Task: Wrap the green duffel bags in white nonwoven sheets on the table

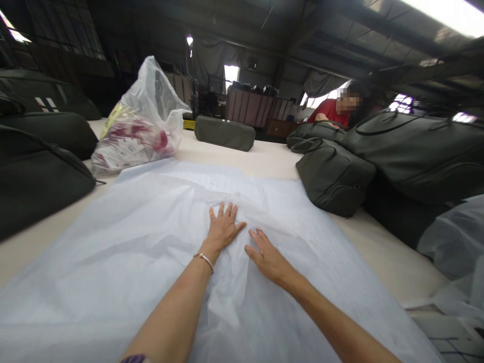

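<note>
A large, thin white sheet (143,252) is spread over the table in front of me, wrinkled around my hands. My left hand (223,227) lies on it palm down with the fingers spread, a bracelet at its wrist. Just to its right, my right hand (266,257) is over the sheet with fingers apart and slightly bent; I cannot tell how firmly it touches. Neither hand holds anything. Folds of the sheet bunch up between and below the two hands.
Dark green bags (333,176) stand along the right, with more at the left (41,176). A clear plastic bag with red and white contents (139,131) sits back left. A long dark case (225,133) lies at the far edge. A person in red (328,111) leans over bags.
</note>
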A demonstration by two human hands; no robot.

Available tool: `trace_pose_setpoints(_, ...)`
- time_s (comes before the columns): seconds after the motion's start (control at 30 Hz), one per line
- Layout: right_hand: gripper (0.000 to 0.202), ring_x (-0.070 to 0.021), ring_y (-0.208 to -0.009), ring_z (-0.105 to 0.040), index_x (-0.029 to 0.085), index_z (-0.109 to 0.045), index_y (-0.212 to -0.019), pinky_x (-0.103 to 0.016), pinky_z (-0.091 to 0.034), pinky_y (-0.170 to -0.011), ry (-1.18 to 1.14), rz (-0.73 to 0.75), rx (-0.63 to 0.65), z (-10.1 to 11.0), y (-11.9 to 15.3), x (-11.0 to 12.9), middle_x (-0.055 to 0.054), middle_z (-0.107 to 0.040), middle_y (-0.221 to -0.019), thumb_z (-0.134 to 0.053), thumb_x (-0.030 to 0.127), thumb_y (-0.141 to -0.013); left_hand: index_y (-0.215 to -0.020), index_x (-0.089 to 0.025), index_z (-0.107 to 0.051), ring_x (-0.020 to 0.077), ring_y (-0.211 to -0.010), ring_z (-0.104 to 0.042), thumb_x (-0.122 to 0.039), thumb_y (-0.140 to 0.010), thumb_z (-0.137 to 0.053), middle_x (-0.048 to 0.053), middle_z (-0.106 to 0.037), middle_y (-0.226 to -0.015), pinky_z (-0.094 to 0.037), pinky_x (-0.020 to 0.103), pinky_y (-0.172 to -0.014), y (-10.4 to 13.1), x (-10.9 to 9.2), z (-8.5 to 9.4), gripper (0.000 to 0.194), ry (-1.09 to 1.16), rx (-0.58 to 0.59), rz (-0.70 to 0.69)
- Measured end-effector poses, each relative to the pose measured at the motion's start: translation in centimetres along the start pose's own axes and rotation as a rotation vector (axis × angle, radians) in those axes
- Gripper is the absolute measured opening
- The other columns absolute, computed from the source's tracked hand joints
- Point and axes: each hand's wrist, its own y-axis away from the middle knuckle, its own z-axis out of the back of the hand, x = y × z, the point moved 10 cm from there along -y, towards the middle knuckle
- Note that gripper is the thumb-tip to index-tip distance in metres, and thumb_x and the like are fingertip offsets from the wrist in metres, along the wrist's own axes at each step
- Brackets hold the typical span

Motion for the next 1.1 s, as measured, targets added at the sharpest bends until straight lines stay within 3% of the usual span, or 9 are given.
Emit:
trace_pose_setpoints(0.1, 0.049, -0.0270, -0.137, -0.041, 0.015, -0.055, -0.136, -0.044, -0.033, -0.113, 0.030, 0.076, 0.062, 2.2, -2.4, 0.3, -0.014, -0.046, -0.147, -0.046, 0.036, -0.093, -0.151, -0.021, -0.028, 0.0357, -0.147, -0.015, -0.061, -0.095, -0.025, 0.010, -0.027, -0.159, -0.011, 0.070, -0.113, 0.0, 0.0, 0.1, 0.069, -0.007, -0.025, 0.000)
trace_pose_setpoints(0.17, 0.048, -0.0255, -0.137, -0.041, 0.018, -0.056, -0.135, -0.043, -0.032, -0.114, 0.048, 0.144, 0.015, 3.8, -4.2, 0.2, -0.011, -0.050, -0.144, -0.050, 0.029, -0.090, -0.150, -0.022, -0.030, 0.0354, -0.147, -0.017, -0.061, -0.095, -0.026, 0.009, -0.027, -0.159, -0.012, 0.070, -0.113, 0.0, 0.1, 0.0, 0.067, -0.018, -0.025, 0.004)
trace_pose_setpoints(0.3, 0.067, -0.0249, -0.137, -0.040, 0.019, -0.037, -0.148, -0.040, -0.033, -0.113, -0.048, 0.074, -0.189, 6.0, -7.2, -3.1, -0.011, -0.024, -0.159, -0.056, 0.025, -0.084, -0.148, -0.024, -0.034, 0.0345, -0.146, -0.020, -0.056, -0.097, -0.027, 0.008, -0.031, -0.157, -0.014, 0.069, -0.113, 0.0, 0.1, 0.2, 0.061, -0.015, -0.027, 0.005)
trace_pose_setpoints(0.37, 0.070, -0.0224, -0.124, -0.053, 0.022, -0.032, -0.150, -0.038, -0.039, -0.109, -0.140, -0.018, -0.248, 5.9, -8.2, -5.5, -0.009, -0.014, -0.162, -0.056, 0.030, -0.085, -0.147, -0.024, -0.036, 0.0343, -0.146, -0.022, -0.050, -0.098, -0.029, 0.007, -0.033, -0.156, -0.015, 0.070, -0.113, 0.0, 0.2, 0.3, 0.056, -0.004, -0.036, 0.009)
trace_pose_setpoints(0.43, 0.066, -0.0194, -0.111, -0.060, 0.026, -0.032, -0.150, -0.038, -0.041, -0.107, -0.177, -0.063, -0.289, 5.4, -8.7, -7.0, -0.006, -0.016, -0.161, -0.054, 0.036, -0.088, -0.145, -0.025, -0.039, 0.0335, -0.145, -0.024, -0.043, -0.099, -0.029, 0.006, -0.037, -0.154, -0.015, 0.070, -0.112, -0.1, 0.3, 0.4, 0.050, 0.022, -0.049, 0.017)
trace_pose_setpoints(0.6, 0.052, -0.0276, -0.130, -0.042, 0.029, -0.042, -0.145, -0.043, -0.039, -0.107, 0.012, -0.016, -0.385, 4.6, -8.5, -6.7, 0.003, -0.032, -0.156, -0.046, 0.040, -0.094, -0.142, -0.023, -0.044, 0.0277, -0.141, -0.035, -0.033, -0.100, -0.025, 0.006, -0.047, -0.148, -0.017, 0.062, -0.116, -0.4, 2.0, 1.6, 0.047, 0.277, -0.101, 0.100)
trace_pose_setpoints(0.77, 0.051, -0.0250, -0.128, -0.041, 0.029, -0.043, -0.145, -0.039, -0.043, -0.102, 0.058, 0.001, -0.382, 4.6, -8.1, -6.1, 0.005, -0.036, -0.154, -0.044, 0.041, -0.095, -0.140, -0.020, -0.047, 0.0258, -0.138, -0.040, -0.035, -0.099, -0.024, 0.007, -0.052, -0.144, -0.025, 0.049, -0.117, -0.2, 4.0, 3.0, 0.050, 0.509, -0.214, 0.184)
trace_pose_setpoints(0.9, 0.051, -0.0238, -0.127, -0.041, 0.030, -0.041, -0.145, -0.037, -0.043, -0.101, 0.071, 0.002, -0.378, 4.7, -8.2, -6.1, 0.006, -0.036, -0.154, -0.043, 0.043, -0.096, -0.145, -0.024, -0.041, 0.0278, -0.143, -0.031, -0.038, -0.099, -0.023, 0.004, -0.046, -0.149, -0.021, 0.053, -0.118, -0.4, 3.3, 2.7, 0.051, 0.439, -0.196, 0.139)
trace_pose_setpoints(1.1, 0.050, -0.0245, -0.124, -0.042, 0.030, -0.046, -0.143, -0.038, -0.045, -0.098, 0.102, 0.033, -0.392, 4.4, -8.3, -5.8, 0.005, -0.040, -0.152, -0.045, 0.046, -0.095, -0.149, -0.033, -0.031, 0.0317, -0.148, -0.013, -0.051, -0.098, -0.030, 0.003, -0.027, -0.159, -0.015, 0.071, -0.111, -0.4, 0.4, 1.4, 0.054, 0.074, -0.072, 0.014)
